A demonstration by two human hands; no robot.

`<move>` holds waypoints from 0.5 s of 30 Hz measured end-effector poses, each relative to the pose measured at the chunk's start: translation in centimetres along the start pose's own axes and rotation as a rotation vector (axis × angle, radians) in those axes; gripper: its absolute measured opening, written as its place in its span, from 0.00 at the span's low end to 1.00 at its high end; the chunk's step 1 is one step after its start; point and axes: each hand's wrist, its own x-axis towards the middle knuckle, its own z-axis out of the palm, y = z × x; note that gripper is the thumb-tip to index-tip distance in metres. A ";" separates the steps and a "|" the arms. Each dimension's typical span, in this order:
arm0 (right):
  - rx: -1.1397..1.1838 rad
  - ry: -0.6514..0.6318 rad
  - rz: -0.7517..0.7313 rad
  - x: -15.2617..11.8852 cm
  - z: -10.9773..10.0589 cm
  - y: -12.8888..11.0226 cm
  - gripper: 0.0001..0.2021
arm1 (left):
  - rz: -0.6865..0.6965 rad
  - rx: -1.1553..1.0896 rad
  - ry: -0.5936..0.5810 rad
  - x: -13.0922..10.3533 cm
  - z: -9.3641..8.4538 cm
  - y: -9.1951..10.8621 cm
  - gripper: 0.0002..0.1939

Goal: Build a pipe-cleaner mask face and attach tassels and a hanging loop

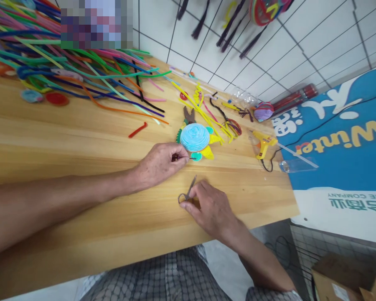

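Pipe cleaners [81, 69], pliers [189, 114] and a glue gun [263, 143] suggest a craft workshop.

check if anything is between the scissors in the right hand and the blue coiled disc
Yes: the teal disc at the near edge of the blue coiled disc lies ahead of the scissors in the right hand, and a thin dark strand from the left hand reaches over it. Nothing else visible intervenes.

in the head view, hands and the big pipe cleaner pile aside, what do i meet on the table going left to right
Light blue flat disc, red flat disc, short bent red fuzzy stick, light blue coiled dome, red looped handle, yellow plastic glue gun.
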 end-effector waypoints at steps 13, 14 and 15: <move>0.515 0.244 0.200 0.6 -2.0 0.9 0.07 | -0.001 0.015 0.004 0.0 0.1 -0.2 0.06; 0.522 0.267 0.201 0.7 -2.0 1.0 0.06 | 0.001 0.014 0.007 0.0 0.1 -0.2 0.06; 0.539 0.286 0.198 0.7 -1.9 1.1 0.05 | 0.002 0.013 0.009 0.0 0.1 -0.2 0.06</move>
